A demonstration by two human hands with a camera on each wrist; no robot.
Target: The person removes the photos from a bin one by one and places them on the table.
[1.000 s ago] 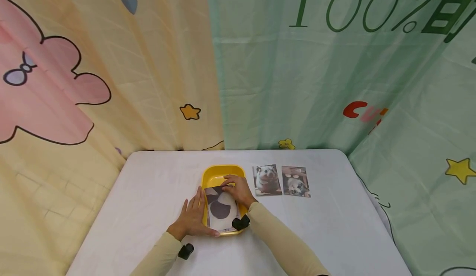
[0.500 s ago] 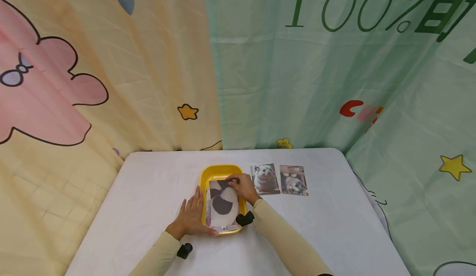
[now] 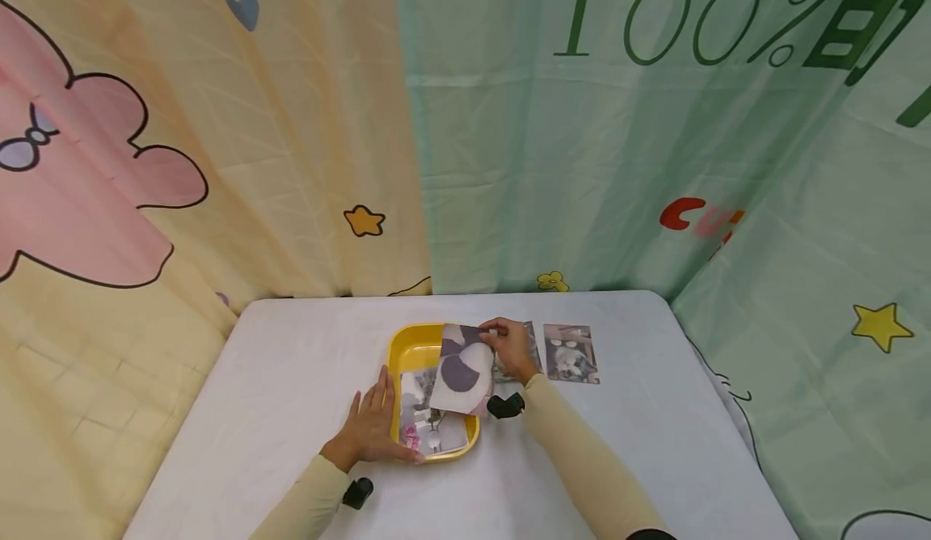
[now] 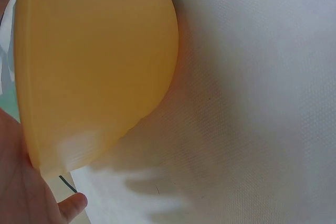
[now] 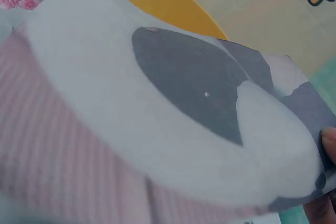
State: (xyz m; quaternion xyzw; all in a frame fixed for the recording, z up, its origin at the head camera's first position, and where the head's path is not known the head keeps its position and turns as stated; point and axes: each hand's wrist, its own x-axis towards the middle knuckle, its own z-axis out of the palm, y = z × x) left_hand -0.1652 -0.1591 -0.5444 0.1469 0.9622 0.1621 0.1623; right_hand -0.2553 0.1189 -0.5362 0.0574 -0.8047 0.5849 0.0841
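Pinched by its top right corner in the right hand, the patterned card sits at lower centre of the head view, over the yellow tray's right side. Its long axis runs top to bottom, upper end leaning right. The left hand, fingers straight, braces the tray's left rim, a sensible way to prevent sliding. Left wrist view: the tray's outer wall fills the upper left. Right wrist view: the card stretches left to right, held end rightmost; best lift it clear of the rim, unbent.
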